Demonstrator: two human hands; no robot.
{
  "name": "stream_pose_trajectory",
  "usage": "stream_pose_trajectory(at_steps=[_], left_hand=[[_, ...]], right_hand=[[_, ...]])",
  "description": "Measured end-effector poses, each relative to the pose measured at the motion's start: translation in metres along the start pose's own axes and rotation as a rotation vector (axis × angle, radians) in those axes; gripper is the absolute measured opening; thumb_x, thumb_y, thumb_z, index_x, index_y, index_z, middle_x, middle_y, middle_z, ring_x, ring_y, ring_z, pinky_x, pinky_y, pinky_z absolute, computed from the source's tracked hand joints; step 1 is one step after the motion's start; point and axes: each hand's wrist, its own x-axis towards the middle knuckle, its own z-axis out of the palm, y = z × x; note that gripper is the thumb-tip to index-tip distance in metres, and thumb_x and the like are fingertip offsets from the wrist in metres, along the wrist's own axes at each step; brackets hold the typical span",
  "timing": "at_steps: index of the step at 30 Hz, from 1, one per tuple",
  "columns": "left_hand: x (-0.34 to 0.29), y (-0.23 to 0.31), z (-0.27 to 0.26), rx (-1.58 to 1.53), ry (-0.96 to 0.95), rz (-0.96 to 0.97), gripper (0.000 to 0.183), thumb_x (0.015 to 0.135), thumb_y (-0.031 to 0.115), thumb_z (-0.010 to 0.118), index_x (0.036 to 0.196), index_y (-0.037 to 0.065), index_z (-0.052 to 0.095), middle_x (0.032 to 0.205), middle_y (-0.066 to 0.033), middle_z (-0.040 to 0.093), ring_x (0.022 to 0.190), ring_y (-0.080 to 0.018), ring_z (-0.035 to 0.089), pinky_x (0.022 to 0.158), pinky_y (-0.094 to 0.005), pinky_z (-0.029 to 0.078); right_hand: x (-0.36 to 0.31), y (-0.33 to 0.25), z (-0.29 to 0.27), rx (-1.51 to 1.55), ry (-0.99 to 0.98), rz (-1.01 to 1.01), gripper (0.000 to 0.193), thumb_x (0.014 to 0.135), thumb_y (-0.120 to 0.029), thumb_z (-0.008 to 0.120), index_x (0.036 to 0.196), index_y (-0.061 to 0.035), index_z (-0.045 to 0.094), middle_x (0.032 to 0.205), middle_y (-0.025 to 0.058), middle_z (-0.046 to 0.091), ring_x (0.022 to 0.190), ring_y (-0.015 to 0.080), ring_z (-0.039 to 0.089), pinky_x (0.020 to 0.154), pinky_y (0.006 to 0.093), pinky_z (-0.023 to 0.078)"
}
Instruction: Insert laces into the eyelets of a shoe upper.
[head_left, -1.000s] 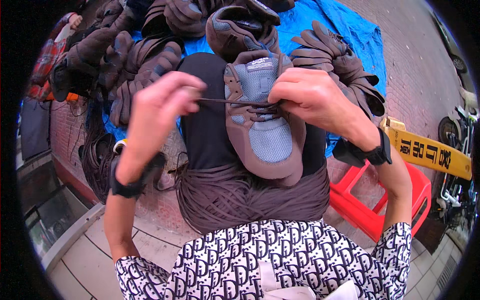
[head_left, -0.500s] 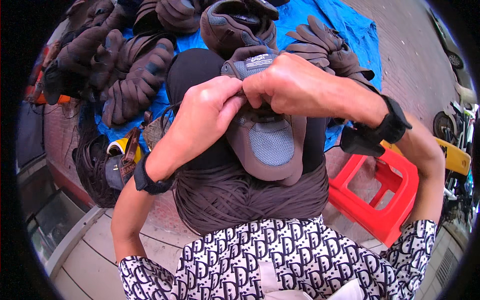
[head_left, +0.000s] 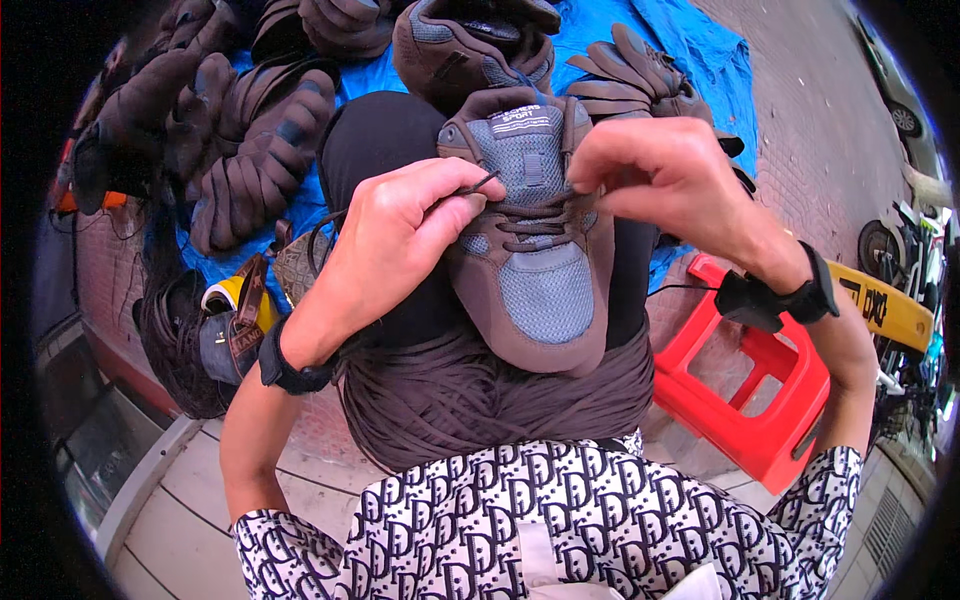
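Observation:
A brown shoe upper [head_left: 550, 340] with blue-grey mesh and tongue lies across my lap, its toe toward me. Dark shoelace [head_left: 535, 225] crosses its lower eyelets in a few rows. At the shoe's left edge, my left hand [head_left: 405, 215] is closed, pinching a lace end between thumb and forefinger; the tip sticks out over the tongue. My right hand [head_left: 665, 180] is at the right eyelet edge, thumb and fingertips pinched together, seemingly on the lace, though the fingers mostly hide it. A thick bundle of dark laces [head_left: 490, 400] lies across my lap.
Stacks of brown shoe uppers [head_left: 265, 150] rest on a blue tarp [head_left: 690, 50] ahead and to the left. Another upper [head_left: 470, 55] sits just beyond my knees. A red plastic stool [head_left: 690, 385] stands right; more dark laces [head_left: 180, 330] and a yellow roll [head_left: 235, 293] lie left.
My hands have parted: the right has moved right to the eyelet edge, the left slightly left with the lace end. The tongue and laced rows now show between them.

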Motion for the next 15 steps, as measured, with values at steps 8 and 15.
stream_pose_trajectory(at_steps=[8, 15], left_hand=[[0.002, -0.001, 0.001, -0.056, 0.018, -0.060, 0.015, 0.082, 0.002, 0.050, 0.094, 0.000, 0.059, 0.076, -0.0014, 0.056, 0.063, -0.0066, 0.050, 0.058, -0.0204, 0.043], [0.007, 0.004, 0.007, -0.021, 0.031, -0.082, 0.017, 0.077, 0.002, 0.055, 0.092, -0.002, 0.059, 0.085, -0.0145, 0.062, 0.077, -0.0252, 0.061, 0.069, -0.0294, 0.047]], right_hand=[[0.009, -0.018, 0.028, -0.769, -0.142, -0.548, 0.014, 0.063, -0.013, 0.056, 0.061, -0.0050, 0.045, 0.055, 0.0072, 0.051, 0.054, 0.0208, 0.057, 0.046, 0.0320, 0.046], [0.027, -0.006, 0.018, -0.281, -0.124, -0.210, 0.015, 0.060, -0.004, 0.056, 0.074, -0.0018, 0.059, 0.058, 0.0150, 0.057, 0.060, 0.0306, 0.060, 0.051, 0.0396, 0.045]])
